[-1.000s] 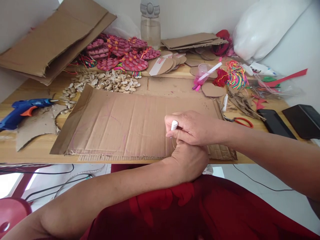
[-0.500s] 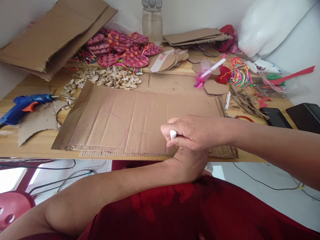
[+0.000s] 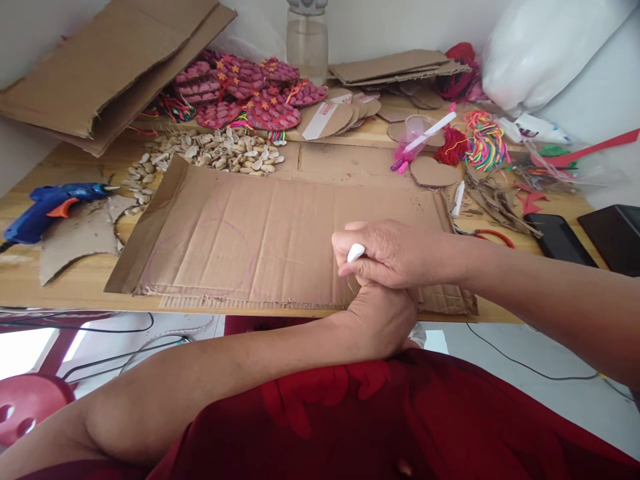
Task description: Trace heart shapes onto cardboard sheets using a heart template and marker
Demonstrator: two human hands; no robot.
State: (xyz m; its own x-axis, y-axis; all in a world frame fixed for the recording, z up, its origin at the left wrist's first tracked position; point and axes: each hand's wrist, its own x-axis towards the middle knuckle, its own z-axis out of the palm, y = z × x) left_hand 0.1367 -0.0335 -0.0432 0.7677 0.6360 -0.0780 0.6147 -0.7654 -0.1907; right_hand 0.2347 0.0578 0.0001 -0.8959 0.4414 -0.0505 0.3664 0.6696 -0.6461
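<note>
A large flat piece of brown cardboard point(image 3: 290, 233) lies along the front of the table, with faint pink curved outlines drawn on its left half. Above its right half my right hand point(image 3: 395, 257) is closed around a slim tool with a white rounded end point(image 3: 355, 252). That end sticks up between thumb and forefinger; the tool's other end is hidden, so its kind does not show. Directly below, at the cardboard's front edge, my left hand point(image 3: 385, 317) is bent at the wrist and touches the right hand. Its fingers are out of sight.
A blue glue gun point(image 3: 55, 210) lies at the left beside a cardboard scrap point(image 3: 80, 240). Pistachio-like shells point(image 3: 215, 150), pink decorated pieces point(image 3: 273, 110) and a bottle point(image 3: 307, 50) stand behind. At right are heart-shaped cardboard point(image 3: 434, 172), red-handled pliers point(image 3: 495, 236) and a phone point(image 3: 560, 239).
My right hand has shifted slightly right and away from me, and the white end is tilted more. The left hand stays nearly in place beneath it.
</note>
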